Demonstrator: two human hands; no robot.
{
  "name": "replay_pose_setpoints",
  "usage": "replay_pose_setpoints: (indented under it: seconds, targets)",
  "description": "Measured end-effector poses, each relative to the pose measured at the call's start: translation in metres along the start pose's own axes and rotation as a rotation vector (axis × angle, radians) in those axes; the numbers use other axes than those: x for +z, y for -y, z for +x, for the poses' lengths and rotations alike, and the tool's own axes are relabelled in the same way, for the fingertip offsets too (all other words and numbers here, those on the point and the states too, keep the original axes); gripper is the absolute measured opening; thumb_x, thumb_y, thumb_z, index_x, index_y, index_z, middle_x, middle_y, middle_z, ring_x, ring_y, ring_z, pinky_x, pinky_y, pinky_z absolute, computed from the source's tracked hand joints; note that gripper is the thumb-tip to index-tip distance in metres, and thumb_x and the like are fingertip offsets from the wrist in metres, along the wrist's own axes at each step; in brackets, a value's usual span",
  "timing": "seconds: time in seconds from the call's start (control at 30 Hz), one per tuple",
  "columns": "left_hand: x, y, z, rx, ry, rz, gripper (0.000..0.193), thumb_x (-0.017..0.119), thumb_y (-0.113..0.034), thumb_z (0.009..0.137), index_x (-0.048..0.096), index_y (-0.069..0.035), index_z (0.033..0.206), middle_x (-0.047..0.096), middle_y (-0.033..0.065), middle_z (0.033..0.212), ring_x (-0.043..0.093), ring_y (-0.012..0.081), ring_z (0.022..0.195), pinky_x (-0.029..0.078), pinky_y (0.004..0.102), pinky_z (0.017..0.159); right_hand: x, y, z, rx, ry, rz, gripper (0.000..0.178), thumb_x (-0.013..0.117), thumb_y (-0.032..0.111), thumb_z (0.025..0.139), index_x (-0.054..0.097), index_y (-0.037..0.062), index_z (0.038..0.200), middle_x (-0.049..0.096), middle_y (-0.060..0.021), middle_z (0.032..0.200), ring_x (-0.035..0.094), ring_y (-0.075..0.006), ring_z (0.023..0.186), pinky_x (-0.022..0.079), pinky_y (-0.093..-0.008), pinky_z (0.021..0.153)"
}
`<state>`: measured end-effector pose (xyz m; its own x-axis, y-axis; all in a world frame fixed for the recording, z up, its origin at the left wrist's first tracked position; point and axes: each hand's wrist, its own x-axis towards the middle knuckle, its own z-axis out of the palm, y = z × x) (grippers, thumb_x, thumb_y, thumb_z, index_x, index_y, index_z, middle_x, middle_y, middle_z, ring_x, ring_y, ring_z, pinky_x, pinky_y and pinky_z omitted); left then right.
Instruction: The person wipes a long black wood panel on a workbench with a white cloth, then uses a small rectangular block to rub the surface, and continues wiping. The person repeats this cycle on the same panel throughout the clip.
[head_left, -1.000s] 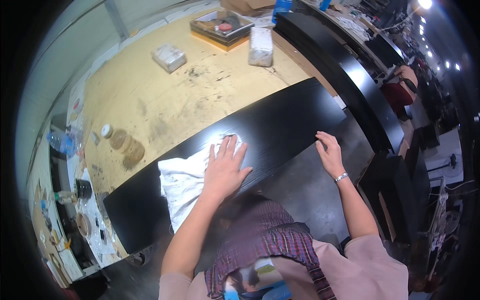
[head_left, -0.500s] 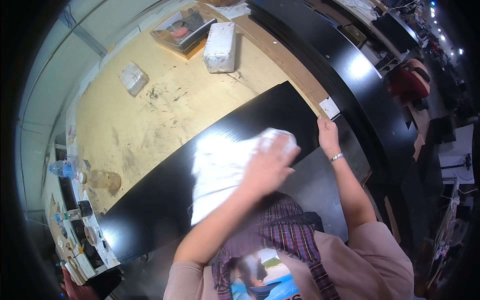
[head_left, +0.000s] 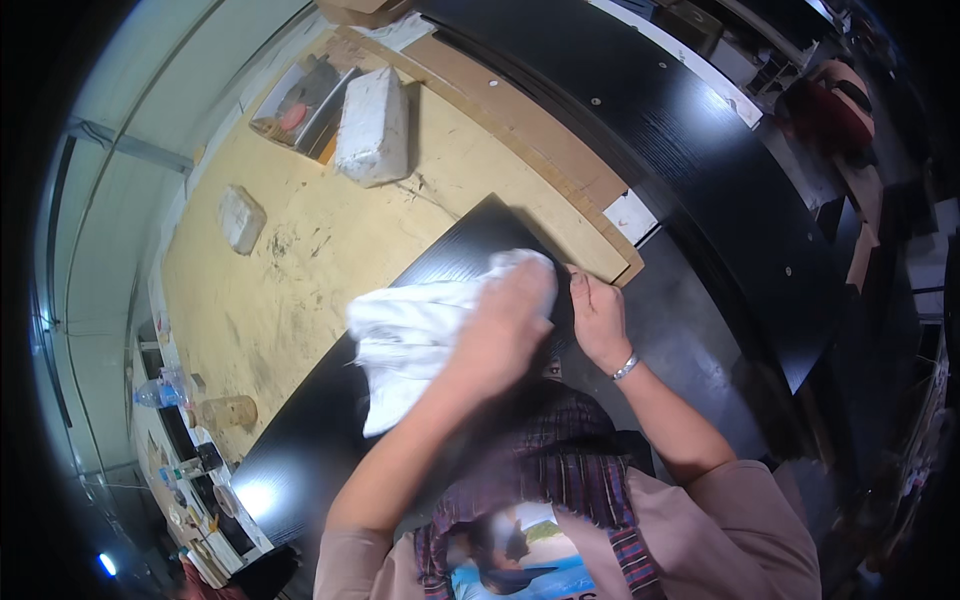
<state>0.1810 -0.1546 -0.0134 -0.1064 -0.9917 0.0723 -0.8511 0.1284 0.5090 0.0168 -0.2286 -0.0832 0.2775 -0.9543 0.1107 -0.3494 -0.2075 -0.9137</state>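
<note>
A long black board [head_left: 470, 232] with a glossy wood-grain face lies slantwise over the near side of the worktable. On top of it is a crumpled white cloth [head_left: 400, 325]. My left hand [head_left: 503, 325], smeared by motion, presses on the cloth's right end with its fingers curled over it. Close by, my right hand [head_left: 600, 318], with a metal bracelet at the wrist, grips the board's right end edge between thumb and fingers. The fingers under that edge are hidden.
Two white wrapped blocks [head_left: 372, 130] [head_left: 241, 220] sit on the yellowish, scuffed table [head_left: 320, 270]. Near them is an open box [head_left: 305, 105] of odds and ends. Bottles [head_left: 228, 412] stand at the left edge. Stacked black panels [head_left: 690, 150] run along the right.
My view has shifted. My left hand and the cloth have slid nearer the board's right end. My right hand keeps its hold at that end, now closer to the cloth.
</note>
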Motion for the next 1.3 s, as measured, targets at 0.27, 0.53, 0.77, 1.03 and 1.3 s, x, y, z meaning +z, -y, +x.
replay_pose_setpoints:
  seconds: [0.27, 0.53, 0.77, 1.03, 1.3]
  targets:
    - [0.006, 0.068, 0.056, -0.180, -0.074, 0.365, 0.065, 0.059, -0.024, 0.098, 0.034, -0.006, 0.155, 0.035, 0.0153, 0.162, 0.031, 0.0352, 0.150, 0.026, 0.0584, 0.120, -0.003, 0.008, -0.002, 0.033, -0.050, -0.027, 0.030, 0.049, 0.017, 0.104, 0.071, -0.0027, 0.110, 0.072, -0.0224, 0.093, 0.070, -0.0407, 0.087, 0.055, -0.0432, 0.074]
    - [0.012, 0.035, 0.049, -0.007, -0.066, 0.269, 0.057, 0.059, -0.030, 0.098, 0.045, -0.012, 0.150, 0.039, 0.0137, 0.159, 0.032, 0.0344, 0.149, 0.027, 0.0573, 0.120, 0.002, -0.001, 0.000, -0.076, -0.090, -0.068, 0.033, 0.046, 0.018, 0.106, 0.071, -0.0039, 0.109, 0.072, -0.0239, 0.094, 0.070, -0.0396, 0.088, 0.054, -0.0441, 0.078]
    - [-0.022, 0.072, -0.057, -0.402, -0.092, 0.354, 0.059, 0.058, -0.026, 0.097, 0.042, -0.014, 0.153, 0.036, 0.0126, 0.162, 0.029, 0.0342, 0.151, 0.022, 0.0565, 0.122, 0.002, -0.003, 0.000, -0.101, -0.081, -0.129, 0.038, 0.044, 0.021, 0.107, 0.070, -0.0070, 0.110, 0.073, -0.0252, 0.100, 0.071, -0.0404, 0.096, 0.055, -0.0437, 0.084]
    - [-0.039, 0.094, -0.165, -0.552, -0.126, 0.318, 0.061, 0.058, -0.022, 0.097, 0.041, -0.012, 0.154, 0.036, 0.0128, 0.162, 0.029, 0.0344, 0.151, 0.019, 0.0574, 0.123, 0.002, -0.005, 0.001, -0.091, -0.080, -0.110, 0.038, 0.044, 0.020, 0.107, 0.070, -0.0084, 0.110, 0.073, -0.0253, 0.096, 0.071, -0.0403, 0.092, 0.054, -0.0426, 0.082]
    - [-0.010, 0.054, -0.003, -0.039, -0.008, 0.190, 0.057, 0.059, -0.025, 0.099, 0.044, -0.010, 0.151, 0.042, 0.0122, 0.158, 0.033, 0.0335, 0.149, 0.028, 0.0540, 0.120, 0.001, 0.003, -0.003, -0.044, -0.080, -0.118, 0.034, 0.047, 0.017, 0.105, 0.071, -0.0068, 0.108, 0.072, -0.0253, 0.094, 0.071, -0.0400, 0.090, 0.054, -0.0435, 0.081]
